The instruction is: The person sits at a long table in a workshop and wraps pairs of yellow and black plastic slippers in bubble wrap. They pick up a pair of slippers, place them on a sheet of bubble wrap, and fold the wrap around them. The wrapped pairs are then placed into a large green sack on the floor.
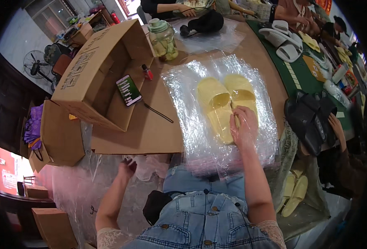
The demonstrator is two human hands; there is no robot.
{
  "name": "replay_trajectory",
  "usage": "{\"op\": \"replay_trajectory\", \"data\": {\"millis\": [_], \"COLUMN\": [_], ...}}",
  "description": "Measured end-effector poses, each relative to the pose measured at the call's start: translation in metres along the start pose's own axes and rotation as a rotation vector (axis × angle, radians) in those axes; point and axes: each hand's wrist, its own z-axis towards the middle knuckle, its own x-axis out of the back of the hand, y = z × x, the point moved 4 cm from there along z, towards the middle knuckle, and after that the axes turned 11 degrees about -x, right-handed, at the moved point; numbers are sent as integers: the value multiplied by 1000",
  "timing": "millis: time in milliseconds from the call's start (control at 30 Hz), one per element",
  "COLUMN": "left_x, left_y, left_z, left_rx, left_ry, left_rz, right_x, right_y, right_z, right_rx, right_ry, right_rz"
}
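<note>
A pair of pale yellow slippers point(220, 120) lies side by side on a stack of clear plastic bags point(187, 124), toes pointing away from me. My right hand point(245, 126) is over the heel end of the right slipper, its bent fingers and thumb closed at that slipper's inner edge. Shiny film shows around the pair; whether they lie inside the top bag or on it, I cannot tell. Off the table's near edge, to the left, my left hand point(128, 167) hangs low with loosely curled fingers apart and nothing visible in it.
An open cardboard box point(84, 70) lies on its side at the left. Near it are a phone point(128, 90), a small red bottle point(147, 72) and a glass jar point(162, 41). Black slippers point(310, 120) and a co-worker's hand point(336, 126) are at right; grey slippers point(289, 53) lie beyond.
</note>
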Motion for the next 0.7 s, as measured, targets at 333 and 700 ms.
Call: {"op": "replay_trajectory", "data": {"millis": [333, 700], "left_x": [4, -155], "left_y": [37, -22], "left_z": [72, -178], "left_rx": [-651, -321], "left_ry": [-314, -1263], "left_rz": [358, 1179], "right_x": [-6, -8], "right_y": [4, 7], "right_z": [-1, -3], "right_rx": [-2, -2], "right_ry": [-21, 24], "right_rz": [35, 42]}}
